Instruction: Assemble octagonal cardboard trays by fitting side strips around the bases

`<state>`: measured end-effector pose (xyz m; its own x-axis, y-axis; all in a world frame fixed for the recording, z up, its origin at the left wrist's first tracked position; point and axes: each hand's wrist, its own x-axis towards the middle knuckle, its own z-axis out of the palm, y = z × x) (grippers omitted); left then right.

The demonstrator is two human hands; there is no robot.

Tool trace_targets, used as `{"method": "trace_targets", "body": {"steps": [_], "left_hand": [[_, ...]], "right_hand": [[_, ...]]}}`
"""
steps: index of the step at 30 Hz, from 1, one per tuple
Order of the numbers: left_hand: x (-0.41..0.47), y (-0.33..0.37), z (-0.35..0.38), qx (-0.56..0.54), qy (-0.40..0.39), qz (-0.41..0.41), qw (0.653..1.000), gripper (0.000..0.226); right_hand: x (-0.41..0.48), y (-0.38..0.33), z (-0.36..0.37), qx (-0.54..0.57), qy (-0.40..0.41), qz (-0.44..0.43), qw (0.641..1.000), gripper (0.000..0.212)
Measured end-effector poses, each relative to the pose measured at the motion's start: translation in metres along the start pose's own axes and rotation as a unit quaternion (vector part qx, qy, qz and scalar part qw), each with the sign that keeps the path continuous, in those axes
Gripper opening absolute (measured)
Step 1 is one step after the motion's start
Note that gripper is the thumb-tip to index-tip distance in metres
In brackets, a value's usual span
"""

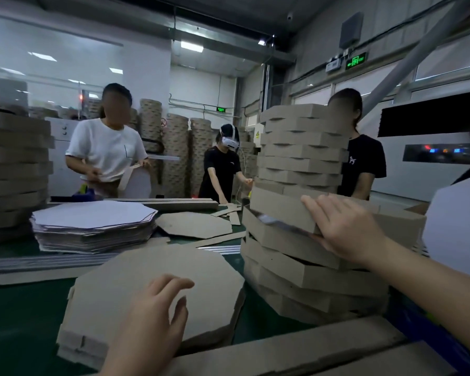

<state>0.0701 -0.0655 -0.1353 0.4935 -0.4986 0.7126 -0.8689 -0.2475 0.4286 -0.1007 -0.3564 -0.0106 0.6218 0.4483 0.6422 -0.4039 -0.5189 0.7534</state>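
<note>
**A:** Where is the tray (277, 210) relative to your fingers?

**B:** Your right hand (347, 229) has it. The fingers (314, 210) lie flat across the outer side wall and the thumb is tucked under the lower edge, so you're gripping it by that wall. The tray sits tilted on top of the stack of trays (296, 272), stretching away past your fingertips.

**A:** And the other hand?

**B:** Your left hand (152, 316) is released, fingers loosely spread and grasping nothing, above the stack of bases (136, 270) on the bench (19, 321). I cannot tell whether the fingertips touch the top base.

**A:** How will the tray handle?

**B:** Light, I'd judge, and stiff across its base. The wall is thin cardboard, probably held only by its fit. Squeeze it mid-panel and it could bow or pop loose. Better to hold it at a corner fold, thumb beneath the base and fingers outside the wall. The stack below your fingers looks uneven, so set the tray down square rather than shoving it sideways.

**A:** And the bases?

**B:** They are flat and likely to slide on each other. Lift the top one by the edge nearest your fingertips.
</note>
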Motion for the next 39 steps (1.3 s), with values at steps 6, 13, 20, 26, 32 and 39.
{"method": "trace_targets", "body": {"steps": [6, 13, 20, 26, 32, 39], "left_hand": [[-0.008, 0.004, -0.003, -0.013, -0.03, 0.008, 0.999, 0.029], [-0.011, 0.006, -0.003, -0.027, -0.039, -0.002, 0.999, 0.027], [-0.012, 0.004, 0.001, -0.031, -0.046, -0.016, 0.998, 0.026], [-0.013, 0.008, 0.0, -0.024, -0.059, -0.032, 0.997, 0.025], [-0.014, 0.01, -0.002, -0.025, -0.077, -0.044, 0.996, 0.026], [-0.013, 0.011, 0.0, -0.038, -0.102, -0.029, 0.994, 0.038]], "right_hand": [[-0.001, -0.013, 0.006, -0.007, -0.012, -0.023, 1.0, 0.063], [0.005, 0.007, 0.011, -0.03, -0.008, -0.054, 0.998, 0.057], [0.0, 0.008, 0.033, 0.052, -0.059, -0.021, 0.997, 0.067], [-0.002, 0.011, 0.032, 0.011, -0.064, -0.022, 0.998, 0.061], [0.004, 0.011, 0.028, 0.061, -0.115, -0.005, 0.991, 0.068], [0.001, 0.018, 0.012, 0.094, -0.205, 0.03, 0.974, 0.085]]}}
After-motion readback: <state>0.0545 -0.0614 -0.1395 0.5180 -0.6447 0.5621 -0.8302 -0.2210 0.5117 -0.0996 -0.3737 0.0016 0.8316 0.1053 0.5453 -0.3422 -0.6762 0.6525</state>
